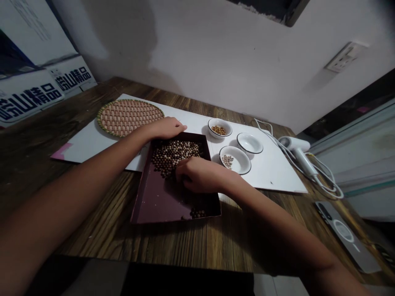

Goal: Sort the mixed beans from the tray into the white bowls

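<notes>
A shallow maroon box [160, 205] lies in front of me, its near part over bare wood and its far part over a white board. Brown and pale bead-like balls [168, 154] are heaped in its far half, and a few dark ones lie in the near right corner. My left hand [168, 127] grips the far rim of the box near its left corner. Inside the box, my right hand [197, 174] is curled at the right edge of the heap. Its fingertips are pointed down and mostly hidden, so what they pinch cannot be seen.
On the white board [271, 176] stand a bowl of golden-brown balls [219, 128], a bowl with pale balls [236, 160] and another white bowl [249, 143]. A woven round mat [129, 117] lies left. A hair dryer [298, 150] and phone [347, 236] are right; printed cartons [31, 94] stand far left.
</notes>
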`<state>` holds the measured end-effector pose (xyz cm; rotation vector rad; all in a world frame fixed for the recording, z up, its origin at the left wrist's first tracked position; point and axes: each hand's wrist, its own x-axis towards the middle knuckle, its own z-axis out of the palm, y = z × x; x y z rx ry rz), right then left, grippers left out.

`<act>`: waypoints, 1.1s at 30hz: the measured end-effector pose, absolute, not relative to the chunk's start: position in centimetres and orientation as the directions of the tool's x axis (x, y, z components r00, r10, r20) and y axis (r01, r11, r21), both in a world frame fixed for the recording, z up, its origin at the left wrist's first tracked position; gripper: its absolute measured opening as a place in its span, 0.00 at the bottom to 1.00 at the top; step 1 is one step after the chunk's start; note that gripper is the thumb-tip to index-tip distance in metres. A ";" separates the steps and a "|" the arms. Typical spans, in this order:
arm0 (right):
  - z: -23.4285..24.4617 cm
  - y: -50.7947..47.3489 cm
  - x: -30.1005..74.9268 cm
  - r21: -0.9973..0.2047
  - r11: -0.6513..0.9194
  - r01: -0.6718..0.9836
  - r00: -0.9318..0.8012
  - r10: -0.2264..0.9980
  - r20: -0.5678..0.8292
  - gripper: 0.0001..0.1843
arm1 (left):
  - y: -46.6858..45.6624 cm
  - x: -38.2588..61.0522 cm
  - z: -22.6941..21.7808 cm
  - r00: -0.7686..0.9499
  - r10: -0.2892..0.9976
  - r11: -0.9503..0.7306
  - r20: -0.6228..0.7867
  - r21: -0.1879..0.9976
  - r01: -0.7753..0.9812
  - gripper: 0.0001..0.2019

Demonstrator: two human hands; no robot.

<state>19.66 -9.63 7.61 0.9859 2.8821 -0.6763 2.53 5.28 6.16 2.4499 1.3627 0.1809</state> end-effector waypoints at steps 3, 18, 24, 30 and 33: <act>9.0 -9.6 20.7 -0.444 0.678 0.586 -0.795 0.588 -0.151 0.13 | 5.4 2.5 6.0 0.534 0.844 -0.483 -0.053 0.360 0.798 0.24; 12.4 -6.6 31.2 -0.139 0.239 0.961 -0.276 0.865 -0.420 0.14 | 5.8 2.4 5.7 0.563 0.826 -0.509 -0.037 0.382 0.771 0.23; 12.4 -8.2 26.5 -0.222 0.479 0.849 -0.499 0.866 -0.041 0.12 | 5.8 2.4 5.7 0.561 0.827 -0.506 -0.036 0.387 0.771 0.24; 8.8 -7.4 21.6 -0.349 0.657 0.668 -0.679 0.730 0.075 0.17 | 5.8 2.4 5.7 0.562 0.825 -0.504 -0.052 0.381 0.775 0.23; 7.5 -7.2 20.7 -0.362 0.621 0.695 -0.664 0.748 0.008 0.18 | 5.7 2.4 5.8 0.556 0.829 -0.498 -0.058 0.376 0.782 0.23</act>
